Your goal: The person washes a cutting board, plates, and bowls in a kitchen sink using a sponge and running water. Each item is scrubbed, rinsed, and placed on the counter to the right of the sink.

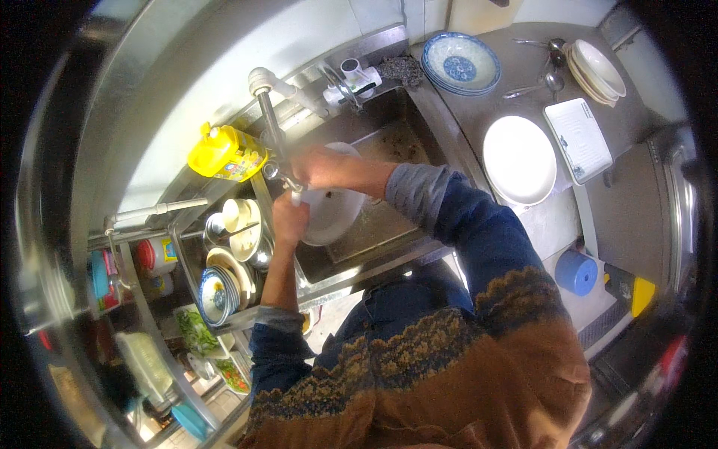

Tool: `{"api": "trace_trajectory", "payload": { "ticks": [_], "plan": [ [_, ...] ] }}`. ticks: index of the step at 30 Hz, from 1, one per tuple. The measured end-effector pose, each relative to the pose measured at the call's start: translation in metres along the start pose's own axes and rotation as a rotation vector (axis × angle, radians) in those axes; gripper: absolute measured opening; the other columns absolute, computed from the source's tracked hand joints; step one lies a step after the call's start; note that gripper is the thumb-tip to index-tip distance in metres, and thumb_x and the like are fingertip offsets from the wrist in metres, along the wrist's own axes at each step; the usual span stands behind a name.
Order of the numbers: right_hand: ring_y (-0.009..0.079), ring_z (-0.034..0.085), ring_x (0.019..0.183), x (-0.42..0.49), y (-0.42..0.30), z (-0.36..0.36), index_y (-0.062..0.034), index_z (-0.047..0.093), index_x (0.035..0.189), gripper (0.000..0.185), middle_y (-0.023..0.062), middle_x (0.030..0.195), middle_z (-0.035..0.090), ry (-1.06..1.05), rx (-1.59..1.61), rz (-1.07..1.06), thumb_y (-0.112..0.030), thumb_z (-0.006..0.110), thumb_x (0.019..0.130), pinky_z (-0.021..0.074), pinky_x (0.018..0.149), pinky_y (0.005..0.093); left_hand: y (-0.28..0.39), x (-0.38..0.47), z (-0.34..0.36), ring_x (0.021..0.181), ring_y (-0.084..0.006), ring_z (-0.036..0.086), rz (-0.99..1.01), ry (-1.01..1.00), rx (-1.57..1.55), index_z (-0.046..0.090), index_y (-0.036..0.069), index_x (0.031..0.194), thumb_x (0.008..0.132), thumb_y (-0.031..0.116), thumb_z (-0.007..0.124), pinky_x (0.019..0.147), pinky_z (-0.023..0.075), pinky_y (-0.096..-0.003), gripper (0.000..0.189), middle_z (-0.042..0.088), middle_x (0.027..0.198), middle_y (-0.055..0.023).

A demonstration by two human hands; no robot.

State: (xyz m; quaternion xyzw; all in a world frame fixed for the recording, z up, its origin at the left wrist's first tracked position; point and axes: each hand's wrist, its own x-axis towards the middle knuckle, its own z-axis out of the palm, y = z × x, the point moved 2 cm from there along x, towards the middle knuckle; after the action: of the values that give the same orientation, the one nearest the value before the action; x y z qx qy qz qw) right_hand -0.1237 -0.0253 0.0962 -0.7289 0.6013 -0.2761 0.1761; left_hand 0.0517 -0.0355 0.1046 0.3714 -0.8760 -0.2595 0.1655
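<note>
A large white plate [339, 216] is tilted in the right basin of a steel double sink [395, 210], below the tap [275, 126]. My left hand [290, 218] grips the plate at its left edge, just under the tap's outlet. Something white shows between that hand and the outlet; I cannot tell whether it is water or a solid thing. My right hand [318, 166] is over the upper part of the plate, close beside the tap. Its fingers are partly hidden by the tap, so its hold is unclear. A small dark spot lies on the plate.
In the left basin stand stacked bowls and plates [217, 297]. A yellow bottle [229, 154] is behind the sink. On the right counter are blue-patterned bowls [460, 64], spoons [554, 82], a white oval dish [519, 160] and a rectangular plate [578, 140]. Shelves with food stand left.
</note>
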Motion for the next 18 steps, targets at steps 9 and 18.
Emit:
{"api": "trace_trajectory", "payload": {
  "ticks": [9, 18],
  "plan": [
    [0.0387, 0.059, 0.093, -0.080, 0.063, 0.035, 0.0019, 0.056, 0.112, 0.056, 0.0250, 0.103, 0.059, 0.031, 0.687, 0.682, -0.038, 0.066, 0.075, 0.0464, 0.082, 0.0426, -0.010, -0.024, -0.011, 0.057, -0.0068, 0.048, -0.217, 0.395, -0.616, 0.060, -0.002, 0.080, 0.070, -0.004, 0.054, 0.051, 0.0403, -0.0224, 0.012, 0.056, 0.065, -0.0002],
    [0.0374, 0.044, 0.111, -0.079, 0.012, 0.065, -0.0113, 0.054, 0.118, 0.042, 0.0201, 0.119, 0.047, 0.326, 0.093, 0.624, -0.031, 0.058, 0.081, 0.0369, 0.094, 0.0478, -0.007, -0.032, 0.022, 0.060, -0.0121, 0.052, -0.517, 0.466, -0.827, 0.055, 0.000, 0.075, 0.064, -0.007, 0.052, 0.054, 0.0408, -0.0252, 0.014, 0.057, 0.069, -0.0037]
  ]
}}
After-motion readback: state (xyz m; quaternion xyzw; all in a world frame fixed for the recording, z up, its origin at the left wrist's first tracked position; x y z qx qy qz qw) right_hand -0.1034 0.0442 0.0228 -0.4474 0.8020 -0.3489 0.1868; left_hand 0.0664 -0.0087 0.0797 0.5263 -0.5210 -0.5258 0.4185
